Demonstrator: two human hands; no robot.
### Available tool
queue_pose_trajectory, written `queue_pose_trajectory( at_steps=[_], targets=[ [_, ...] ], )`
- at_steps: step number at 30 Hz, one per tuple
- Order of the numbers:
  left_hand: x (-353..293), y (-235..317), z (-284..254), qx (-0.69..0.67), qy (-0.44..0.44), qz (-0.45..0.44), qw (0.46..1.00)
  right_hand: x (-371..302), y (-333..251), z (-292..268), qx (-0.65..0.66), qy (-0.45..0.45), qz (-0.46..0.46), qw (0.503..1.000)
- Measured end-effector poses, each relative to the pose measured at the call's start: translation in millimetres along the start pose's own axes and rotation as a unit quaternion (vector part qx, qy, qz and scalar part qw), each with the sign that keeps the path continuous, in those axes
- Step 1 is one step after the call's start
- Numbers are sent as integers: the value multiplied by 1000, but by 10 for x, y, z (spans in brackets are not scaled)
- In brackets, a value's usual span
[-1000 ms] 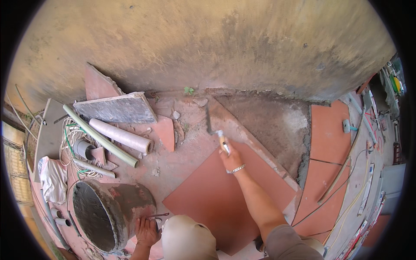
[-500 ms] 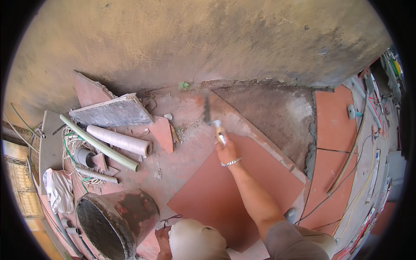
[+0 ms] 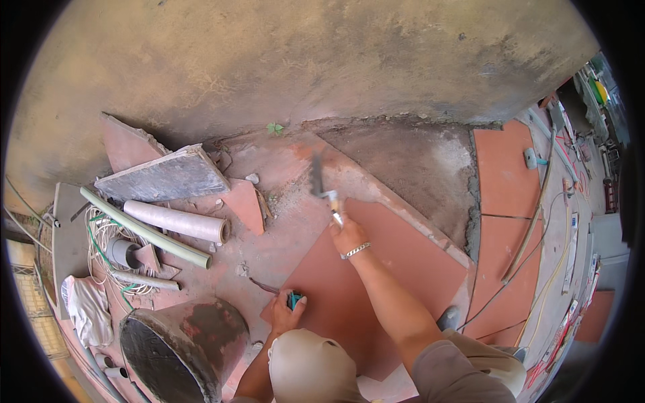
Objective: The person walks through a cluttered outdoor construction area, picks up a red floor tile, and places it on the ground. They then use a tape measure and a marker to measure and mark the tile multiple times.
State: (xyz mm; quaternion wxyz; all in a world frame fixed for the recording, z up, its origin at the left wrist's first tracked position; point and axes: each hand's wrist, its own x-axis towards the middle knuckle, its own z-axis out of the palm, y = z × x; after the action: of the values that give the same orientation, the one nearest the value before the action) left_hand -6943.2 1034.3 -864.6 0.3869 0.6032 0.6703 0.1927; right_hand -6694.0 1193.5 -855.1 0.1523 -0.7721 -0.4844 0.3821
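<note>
My right hand [image 3: 348,236], with a chain bracelet at its wrist, is closed round the light handle of a trowel [image 3: 317,178]. The blade points away toward the wall and looks blurred. Beneath that arm lies a large terracotta tile [image 3: 410,269], set at an angle on the dusty red paving. Over the tile's left corner, my left hand [image 3: 287,316] grips a small teal and black object [image 3: 294,299]; its kind is unclear. A dark strap [image 3: 263,285] extends from near that hand. My bent knee [image 3: 312,366] hides the tile's near left part.
A mortar-smeared bucket [image 3: 195,336] lies tipped at lower left. Beyond it are a pale tube [image 3: 176,221], a green pipe [image 3: 144,228], coiled cable and broken slabs [image 3: 164,176]. Bare ground [image 3: 410,168] borders laid tiles [image 3: 504,174] on the right, where a mallet [image 3: 530,159] rests.
My left hand has come forward from beside the bucket onto the tile's left corner, bringing the teal and black object into sight. My right hand still holds the trowel, slightly lower in view.
</note>
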Motion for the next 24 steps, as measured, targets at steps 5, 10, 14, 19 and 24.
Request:
queue_pose_trajectory(
  at_steps=[5,10,14,19,24],
  targets=[
    [-17,-120,-14,-43,-18,-42,998,-133,-164,-43,-26,-98,-122,987],
    [65,-120,-73,-110,-41,-86,989,-287,-209,-240,-36,-44,-33,998],
    [40,-55,-117,-144,-58,-92,984,-509,-229,-86,-105,-145,-130,975],
    [-16,-93,-205,-190,-62,-67,978,-781,-166,441,-45,-123,-105,986],
    [-27,-240,-227,-311,-56,-108,943,-1237,132,847,-36,-10,-183,982]
  ],
)
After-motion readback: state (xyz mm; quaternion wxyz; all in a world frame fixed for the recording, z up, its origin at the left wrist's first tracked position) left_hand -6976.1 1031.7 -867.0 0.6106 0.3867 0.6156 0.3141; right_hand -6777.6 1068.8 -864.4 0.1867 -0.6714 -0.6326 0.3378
